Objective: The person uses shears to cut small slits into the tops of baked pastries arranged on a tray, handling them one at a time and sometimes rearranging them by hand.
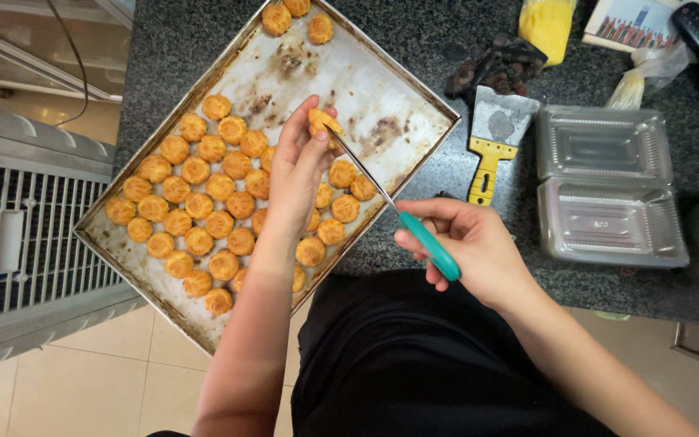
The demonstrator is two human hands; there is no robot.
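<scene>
left hand (299, 166): pinching one golden pastry (322, 122) above baking tray (414, 101)
right hand (471, 247): gripping teal-handled knife (430, 247), tip at pastry
tray: on dark counter (446, 174), holds pastry rows

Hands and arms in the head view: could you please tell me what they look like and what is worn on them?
Both hands, the left hand and the right hand, are bare: no gloves, rings or watch show. Both forearms are bare as far as the picture reaches, with no sleeves in view. The nails look short and unpainted. A black garment covers the body below.
</scene>
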